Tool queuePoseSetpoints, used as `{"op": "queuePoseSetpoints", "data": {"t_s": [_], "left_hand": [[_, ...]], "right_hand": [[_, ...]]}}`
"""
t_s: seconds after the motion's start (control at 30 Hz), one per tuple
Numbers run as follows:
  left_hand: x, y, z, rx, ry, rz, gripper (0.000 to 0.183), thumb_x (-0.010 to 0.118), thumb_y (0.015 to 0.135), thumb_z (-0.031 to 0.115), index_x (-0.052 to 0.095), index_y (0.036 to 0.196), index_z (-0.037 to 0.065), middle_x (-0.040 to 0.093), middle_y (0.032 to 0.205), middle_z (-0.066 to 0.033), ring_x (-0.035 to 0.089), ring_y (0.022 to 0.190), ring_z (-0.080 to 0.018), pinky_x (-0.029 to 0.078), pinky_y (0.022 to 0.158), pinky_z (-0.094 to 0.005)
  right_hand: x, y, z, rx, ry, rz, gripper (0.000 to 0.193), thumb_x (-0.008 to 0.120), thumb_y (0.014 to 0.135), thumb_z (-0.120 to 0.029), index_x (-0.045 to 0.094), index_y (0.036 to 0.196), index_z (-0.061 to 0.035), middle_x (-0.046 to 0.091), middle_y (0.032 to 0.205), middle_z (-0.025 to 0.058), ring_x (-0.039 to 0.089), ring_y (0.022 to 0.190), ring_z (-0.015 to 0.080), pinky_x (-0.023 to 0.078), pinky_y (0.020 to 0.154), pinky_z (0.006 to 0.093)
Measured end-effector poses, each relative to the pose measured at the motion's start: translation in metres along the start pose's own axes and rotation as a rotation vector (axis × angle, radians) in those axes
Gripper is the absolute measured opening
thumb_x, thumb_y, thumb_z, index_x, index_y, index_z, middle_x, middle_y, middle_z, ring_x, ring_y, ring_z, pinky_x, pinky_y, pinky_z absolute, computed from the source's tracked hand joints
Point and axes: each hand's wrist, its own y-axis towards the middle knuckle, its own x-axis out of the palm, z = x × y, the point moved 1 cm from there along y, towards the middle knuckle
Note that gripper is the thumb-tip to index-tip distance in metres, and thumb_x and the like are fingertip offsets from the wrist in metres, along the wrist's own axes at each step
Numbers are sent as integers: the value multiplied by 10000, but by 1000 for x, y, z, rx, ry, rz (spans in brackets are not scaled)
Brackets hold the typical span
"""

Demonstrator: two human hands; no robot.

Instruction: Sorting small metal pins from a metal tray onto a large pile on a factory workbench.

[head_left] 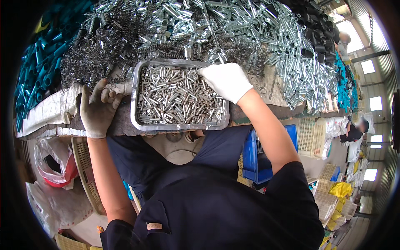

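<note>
A grey rectangular tray (134, 109) full of short metal pins (179, 98) sits at the table's near edge in front of me. My right hand (227, 81), in a white glove, reaches over the tray's far right corner. Its fingers are closed together, with the tips down at the pins; whatever they grip is hidden. To the left of the tray, my left hand (99, 109) wears a glove with a dirty grey palm. That palm is turned up, the fingers loosely bent and apart from the thumb, and nothing shows in it.
Behind the tray lie heaps of coil springs (108, 46) and shiny metal tubes (287, 58). Teal tubes (43, 71) are piled at the far left, black parts (312, 25) at the far right. A blue crate (250, 160) stands below the table, right of my legs; plastic bags (52, 156) lie left.
</note>
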Motion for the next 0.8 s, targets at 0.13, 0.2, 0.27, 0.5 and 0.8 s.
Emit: {"op": "queuePoseSetpoints", "data": {"t_s": [0.13,0.2,0.27,0.5,0.8], "left_hand": [[1,3,-4,-20,-20,-43,601,348,1007,480,508,1248,-47,531,800,-85,563,897,-255,455,954,-456],[-1,1,-3,-29,-27,-49,606,339,1009,482,509,1248,-48,530,800,-85,563,896,-258,454,952,-454],[-1,-1,-1,-22,-16,-30,607,334,1010,483,512,1244,-49,529,794,-84,564,899,-259,456,949,-454],[1,2,-2,-10,5,-18,617,315,1014,489,522,1228,-52,512,753,-78,569,917,-272,464,938,-462],[2,2,-2,-18,-15,-45,616,317,1014,489,518,1229,-52,501,754,-78,560,901,-270,457,953,-465]], "right_hand": [[-4,-16,3,328,577,41,203,614,866,-225,692,1037,-148,682,857,108,664,731,203,519,684,325],[-18,-22,-4,409,781,22,205,615,860,-176,698,1023,-82,690,852,99,636,734,153,506,704,293],[-23,-31,-6,455,1106,-71,206,605,870,-133,692,1029,-35,691,844,62,613,756,111,498,706,275],[-17,-44,-2,571,1465,53,133,598,866,-110,636,947,-12,603,756,9,497,579,46,395,523,207],[1,-21,-2,571,1066,223,351,543,908,-287,676,820,25,665,723,76,596,602,130,462,545,270]]}}
